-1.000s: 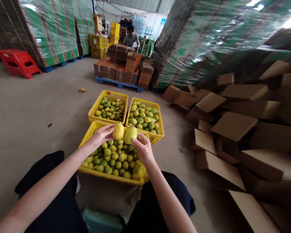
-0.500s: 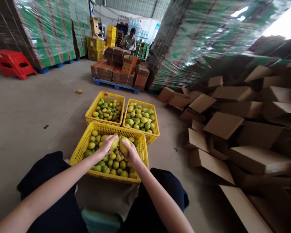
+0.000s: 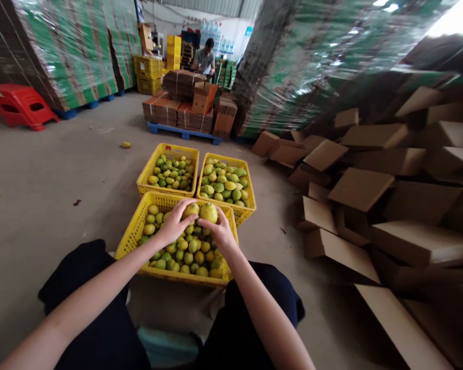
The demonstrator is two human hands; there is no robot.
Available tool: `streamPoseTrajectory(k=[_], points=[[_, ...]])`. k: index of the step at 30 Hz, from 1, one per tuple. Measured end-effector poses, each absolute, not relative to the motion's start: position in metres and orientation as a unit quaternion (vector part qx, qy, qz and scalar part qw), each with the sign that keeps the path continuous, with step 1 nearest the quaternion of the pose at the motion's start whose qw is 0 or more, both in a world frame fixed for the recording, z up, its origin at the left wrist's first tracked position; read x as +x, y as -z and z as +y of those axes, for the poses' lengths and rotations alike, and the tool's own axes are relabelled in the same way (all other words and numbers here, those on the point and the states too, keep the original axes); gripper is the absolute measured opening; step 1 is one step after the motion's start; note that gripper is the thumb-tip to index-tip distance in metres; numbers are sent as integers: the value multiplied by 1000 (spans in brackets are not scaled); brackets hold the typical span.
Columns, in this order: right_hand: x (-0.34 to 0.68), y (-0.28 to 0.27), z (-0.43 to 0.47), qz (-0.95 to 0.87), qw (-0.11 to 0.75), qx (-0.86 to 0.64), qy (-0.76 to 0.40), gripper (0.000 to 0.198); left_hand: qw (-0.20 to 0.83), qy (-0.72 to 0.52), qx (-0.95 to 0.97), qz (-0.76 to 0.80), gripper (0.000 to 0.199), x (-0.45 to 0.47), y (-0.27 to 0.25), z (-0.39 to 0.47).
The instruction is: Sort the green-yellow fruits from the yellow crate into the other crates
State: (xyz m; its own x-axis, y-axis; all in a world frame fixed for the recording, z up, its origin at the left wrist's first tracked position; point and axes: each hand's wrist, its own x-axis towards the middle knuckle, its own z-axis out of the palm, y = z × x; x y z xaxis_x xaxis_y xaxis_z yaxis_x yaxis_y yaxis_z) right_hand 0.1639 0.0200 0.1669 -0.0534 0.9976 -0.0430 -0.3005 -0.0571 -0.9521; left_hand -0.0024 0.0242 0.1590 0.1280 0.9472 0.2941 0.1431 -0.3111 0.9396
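My left hand [image 3: 175, 223] grips a yellow-green lemon [image 3: 191, 210] between thumb and fingers. Beside it, a larger, yellower lemon [image 3: 209, 213] is held in my right hand [image 3: 221, 231]. Both fruits are raised over the near yellow crate [image 3: 129, 234], which holds many yellow and green lemons. Behind that crate stand two more yellow crates, a left one [image 3: 140, 181] and a right one [image 3: 250, 206], each filled with similar fruit. My hands hide part of the near crate's far rim.
Opened cardboard boxes [image 3: 360, 187] lie heaped on the right. Bundled flat cartons [image 3: 170, 112] sit on a blue pallet [image 3: 185, 133], with a person [image 3: 205, 59] behind. A red stool [image 3: 21, 105] stands at left. One lemon [image 3: 126, 145] lies on the floor. Wrapped stacks [image 3: 73, 51] rise beyond.
Both hands have turned the lemons so their ends face up and lifted them slightly toward the crate's far rim. The view has shifted a little.
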Motion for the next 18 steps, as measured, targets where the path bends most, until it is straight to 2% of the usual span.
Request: streamPoseTrajectory(k=[3,7,10,18], points=[[170,-166,22,-489,559,-414,-526,53,378,-505,655,414,39,-5,-159,25],[174,-167,23,-555,574,-414,-438,49,367,-536,646,400,52,-5,-155,25],[174,-169,22,-577,579,-411,-403,48,372,-552,636,390,48,-5,-155,25],[172,-168,20,-477,556,-423,-533,56,475,-514,569,431,44,-12,-166,32]])
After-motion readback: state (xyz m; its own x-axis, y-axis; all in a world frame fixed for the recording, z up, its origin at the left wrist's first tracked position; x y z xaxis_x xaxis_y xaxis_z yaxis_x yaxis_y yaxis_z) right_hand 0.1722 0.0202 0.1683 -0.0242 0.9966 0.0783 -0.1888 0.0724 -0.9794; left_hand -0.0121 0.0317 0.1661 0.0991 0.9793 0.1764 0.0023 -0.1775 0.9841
